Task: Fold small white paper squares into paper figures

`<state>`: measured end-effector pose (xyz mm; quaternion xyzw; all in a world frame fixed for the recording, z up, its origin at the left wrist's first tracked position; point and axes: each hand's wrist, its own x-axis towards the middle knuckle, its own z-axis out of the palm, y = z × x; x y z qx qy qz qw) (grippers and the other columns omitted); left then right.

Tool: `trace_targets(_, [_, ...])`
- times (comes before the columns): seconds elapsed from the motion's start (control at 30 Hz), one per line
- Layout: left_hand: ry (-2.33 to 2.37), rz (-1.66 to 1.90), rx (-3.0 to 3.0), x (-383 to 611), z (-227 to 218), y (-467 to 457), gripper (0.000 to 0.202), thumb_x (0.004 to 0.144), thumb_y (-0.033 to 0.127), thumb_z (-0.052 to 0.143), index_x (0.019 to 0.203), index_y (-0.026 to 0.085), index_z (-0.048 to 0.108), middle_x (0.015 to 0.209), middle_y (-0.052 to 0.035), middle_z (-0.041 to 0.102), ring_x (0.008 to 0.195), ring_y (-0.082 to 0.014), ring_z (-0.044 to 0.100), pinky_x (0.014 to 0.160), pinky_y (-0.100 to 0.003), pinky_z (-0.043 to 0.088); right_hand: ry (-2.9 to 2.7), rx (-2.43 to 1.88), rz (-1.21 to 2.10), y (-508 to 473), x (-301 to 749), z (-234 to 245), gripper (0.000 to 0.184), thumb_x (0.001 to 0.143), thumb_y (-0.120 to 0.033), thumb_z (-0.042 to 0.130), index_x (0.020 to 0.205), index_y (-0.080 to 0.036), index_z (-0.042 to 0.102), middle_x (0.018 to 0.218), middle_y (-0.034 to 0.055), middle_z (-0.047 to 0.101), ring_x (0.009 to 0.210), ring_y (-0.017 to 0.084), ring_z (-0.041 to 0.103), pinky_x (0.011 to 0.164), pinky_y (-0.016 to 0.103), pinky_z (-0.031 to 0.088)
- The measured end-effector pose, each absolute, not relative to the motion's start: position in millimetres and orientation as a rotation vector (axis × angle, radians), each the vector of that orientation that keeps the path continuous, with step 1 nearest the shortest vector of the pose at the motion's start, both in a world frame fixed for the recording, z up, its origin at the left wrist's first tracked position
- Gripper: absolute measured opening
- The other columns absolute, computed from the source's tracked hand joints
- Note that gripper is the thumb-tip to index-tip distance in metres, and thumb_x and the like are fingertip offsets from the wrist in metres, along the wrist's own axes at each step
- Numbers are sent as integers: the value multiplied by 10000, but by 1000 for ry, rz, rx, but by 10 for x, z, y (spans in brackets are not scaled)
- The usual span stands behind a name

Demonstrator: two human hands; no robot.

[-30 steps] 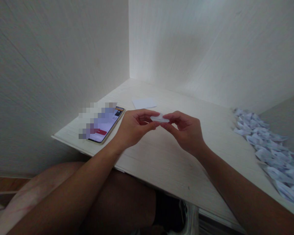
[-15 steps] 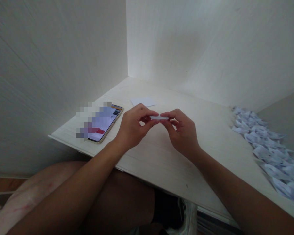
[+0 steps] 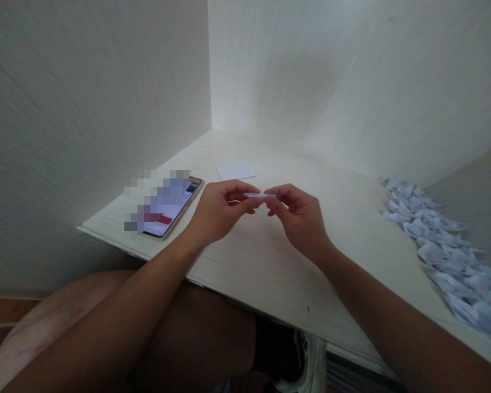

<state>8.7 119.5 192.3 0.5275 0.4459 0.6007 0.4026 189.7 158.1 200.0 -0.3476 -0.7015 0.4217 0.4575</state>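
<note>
A narrow folded strip of white paper (image 3: 260,195) is held level above the table, seen nearly edge-on. My left hand (image 3: 225,210) pinches its left end between thumb and fingers. On the other end, my right hand (image 3: 298,215) has the same kind of pinch, and the thumbs almost meet under the strip. Just beyond my left hand a flat sheet of white paper (image 3: 236,170) lies on the table.
A phone (image 3: 174,210) with its screen lit lies on the white table (image 3: 262,273) at the left. Many folded white paper pieces (image 3: 445,245) form a long pile along the right side. Pale walls (image 3: 311,71) enclose the table's back and sides.
The paper strip has tilted and now shows as a thinner line. Both hands have shifted slightly left, with the fingers re-placed along the strip.
</note>
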Motion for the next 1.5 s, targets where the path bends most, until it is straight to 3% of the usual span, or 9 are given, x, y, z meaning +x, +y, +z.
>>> trace_targets(0.4, [1037,1550,1151,97,1905,1197,302,714,352,926,915,150,825,768,-46,803,666,-171,759,706,-344,687,-1621,-872,1146,1578,1887,2003,137,814,-322,830,872,-212,773,786,11,752,671,131,644,644,312,566])
trace_targets(0.8, [947,1575,1063,126,1966,1168,330,624,347,994,803,147,802,749,-44,808,638,-156,758,661,-284,672,-1498,-780,1298,1572,1865,2018,111,756,-253,873,833,-228,798,701,-11,756,679,138,682,675,316,552])
trace_targets(1.1, [927,1531,1131,98,2005,1142,212,735,218,901,914,143,815,735,-31,810,675,-173,793,700,-285,688,-1351,-727,1489,1614,1892,2013,142,727,-281,918,813,-250,808,695,-29,758,671,119,678,701,298,544])
trace_targets(1.5, [924,1576,1084,107,1991,1147,158,720,210,884,813,140,778,723,-34,802,641,-172,782,668,-294,692,-1379,-693,1474,1620,1897,1991,123,738,-252,913,824,-260,825,703,-29,767,682,116,685,706,292,544])
